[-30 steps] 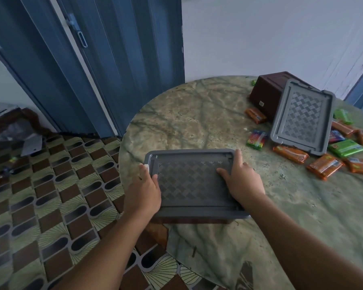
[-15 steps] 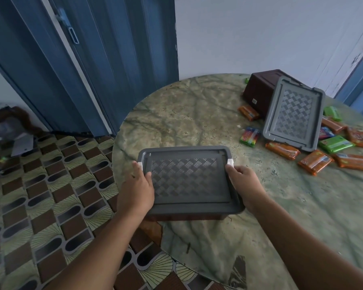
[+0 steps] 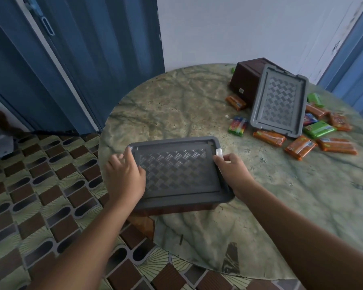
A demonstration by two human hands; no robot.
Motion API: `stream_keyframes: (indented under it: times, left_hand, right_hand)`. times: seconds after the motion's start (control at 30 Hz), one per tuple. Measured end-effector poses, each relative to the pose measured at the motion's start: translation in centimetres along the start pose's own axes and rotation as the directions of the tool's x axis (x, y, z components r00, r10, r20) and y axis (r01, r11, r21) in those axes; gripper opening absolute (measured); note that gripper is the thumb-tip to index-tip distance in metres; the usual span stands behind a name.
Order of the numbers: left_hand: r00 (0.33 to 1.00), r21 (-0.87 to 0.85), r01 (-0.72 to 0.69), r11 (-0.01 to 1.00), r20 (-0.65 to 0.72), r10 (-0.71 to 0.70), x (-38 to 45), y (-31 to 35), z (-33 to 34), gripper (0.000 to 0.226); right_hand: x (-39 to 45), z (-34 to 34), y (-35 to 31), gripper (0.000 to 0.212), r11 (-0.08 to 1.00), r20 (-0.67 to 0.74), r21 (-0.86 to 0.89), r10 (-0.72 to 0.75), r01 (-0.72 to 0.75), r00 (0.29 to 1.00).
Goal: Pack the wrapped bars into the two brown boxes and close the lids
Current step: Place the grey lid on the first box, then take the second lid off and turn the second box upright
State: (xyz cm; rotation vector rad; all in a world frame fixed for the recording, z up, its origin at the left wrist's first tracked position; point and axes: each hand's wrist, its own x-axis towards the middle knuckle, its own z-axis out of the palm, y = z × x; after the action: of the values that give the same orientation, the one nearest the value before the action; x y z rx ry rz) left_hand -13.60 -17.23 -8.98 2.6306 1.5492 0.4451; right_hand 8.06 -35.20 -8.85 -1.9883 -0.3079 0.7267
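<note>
Both hands are holding the near brown box's grey lid [image 3: 177, 171] at the round table's [image 3: 281, 206] edge: left hand [image 3: 125, 177] curling over one side, right hand [image 3: 232, 173] seemingly pinching the white latch [image 3: 218, 152]. An uneven pull risks tipping it floorward.

Both forearms are extended forward from the bottom of the view, bare and angled inward toward each other. The left hand [image 3: 125, 176] is laid palm-down, with the fingers bent over an edge and the thumb spread inward. The right hand [image 3: 232, 171] is turned on its side, the fingers curled and the thumb pressed against a small white clip [image 3: 218, 152], which is pinched.
</note>
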Motion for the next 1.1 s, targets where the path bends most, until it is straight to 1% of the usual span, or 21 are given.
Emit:
stream_keyframes:
  times: [0.07,0.13,0.2,0.27,0.3,0.4,0.5,0.57,0.67,0.73,0.83,0.93,1.03,1.1]
  left_hand:
    - [0.998,-0.078,-0.047,0.996,-0.046,0.044,0.7,1.7,-0.5,0.064]
    - [0.993,-0.215,-0.11,0.97,-0.052,0.102,1.2,4.6,-1.1,0.047]
    - [0.985,-0.332,-0.169,0.928,-0.044,0.164,1.7,7.9,-1.5,0.026]
    - [0.982,-0.47,-0.177,0.865,-0.022,0.189,1.8,11.8,-1.5,0.011]
    - [0.981,-0.525,-0.166,0.835,-0.001,0.194,1.8,13.9,-1.4,0.007]
    - [0.971,-0.598,-0.087,0.797,0.129,0.203,2.0,20.6,-1.0,0.013]
    - [0.949,-0.632,0.027,0.775,0.261,0.18,1.8,27.5,0.1,0.015]
    - [0.929,-0.607,0.109,0.787,0.343,0.136,1.5,31.5,1.7,0.015]
    - [0.886,-0.561,0.226,0.796,0.458,0.071,1.4,36.3,4.9,0.014]
    - [0.853,-0.542,0.309,0.782,0.521,0.024,1.3,38.7,6.7,0.014]
    - [0.806,-0.545,0.442,0.713,0.59,-0.049,0.8,41.3,8.6,0.017]
    - [0.786,-0.553,0.505,0.663,0.612,-0.088,1.4,43.2,9.9,0.024]
    - [0.757,-0.566,0.558,0.607,0.647,-0.092,3.1,44.9,11.4,0.038]
    - [0.742,-0.586,0.597,0.547,0.663,-0.1,4.3,46.0,12.4,0.044]
  right_hand:
    - [0.1,-0.6,0.3,0.036,0.999,0.022,-0.019,-0.028,0.028,0.999]
    - [0.6,-1.9,1.0,0.04,0.997,0.022,-0.026,-0.07,0.07,0.997]
    - [1.7,-3.8,1.5,0.046,0.995,-0.015,-0.051,-0.09,0.089,0.996]
    - [3.3,-6.4,1.8,0.049,0.989,-0.058,-0.107,-0.112,0.105,0.992]
    - [4.4,-7.9,2.0,0.047,0.984,-0.07,-0.133,-0.127,0.117,0.989]
    - [7.5,-12.6,2.4,0.039,0.961,-0.054,-0.214,-0.192,0.177,0.98]
    - [10.6,-17.5,3.2,0.044,0.926,-0.018,-0.306,-0.237,0.22,0.971]
    - [12.8,-20.5,3.9,0.045,0.904,-0.004,-0.354,-0.26,0.242,0.966]
    - [16.2,-24.6,4.6,0.037,0.866,0.013,-0.426,-0.281,0.26,0.96]
    - [18.2,-26.9,4.6,0.034,0.831,0.039,-0.47,-0.316,0.296,0.948]
    - [20.0,-29.2,3.8,0.038,0.781,0.101,-0.529,-0.332,0.334,0.938]
    - [21.4,-30.7,2.8,0.04,0.743,0.13,-0.565,-0.349,0.359,0.928]
    - [22.6,-31.8,1.7,0.042,0.728,0.113,-0.589,-0.356,0.351,0.928]
    - [23.2,-32.2,1.1,0.043,0.708,0.099,-0.616,-0.364,0.344,0.926]
